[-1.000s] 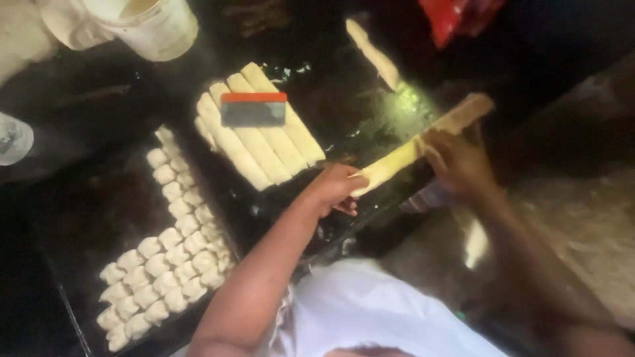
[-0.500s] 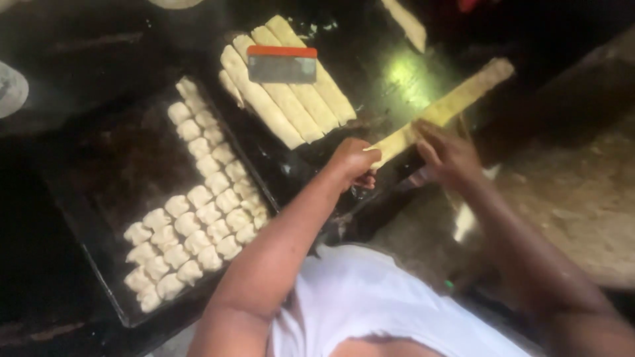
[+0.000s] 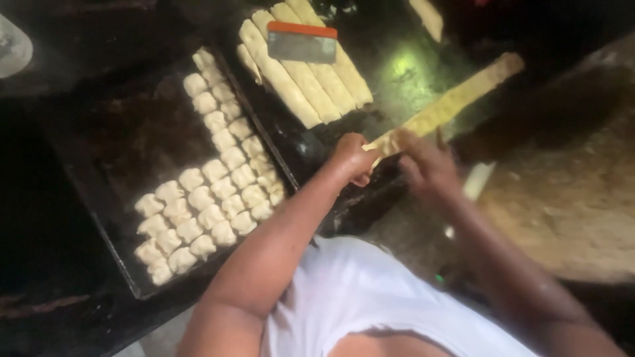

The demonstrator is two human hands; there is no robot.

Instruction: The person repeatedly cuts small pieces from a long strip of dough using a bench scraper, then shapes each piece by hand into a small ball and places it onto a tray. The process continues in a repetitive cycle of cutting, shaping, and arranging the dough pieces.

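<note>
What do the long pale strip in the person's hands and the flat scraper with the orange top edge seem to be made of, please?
The long pale strip looks like soft raw dough: matte, cream, slightly lumpy, pinched at its near end by the left hand and right hand. The flat scraper looks like dull grey metal with an orange, probably plastic, grip.

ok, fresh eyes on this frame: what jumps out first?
Both hands meet at the near end of a long dough strip that runs up to the right: left hand pinching its tip, right hand beside it. To the left, a dark baking tray carries rows of small dough pieces. Above the hands, dough logs lie side by side with an orange-handled scraper on top.
</note>
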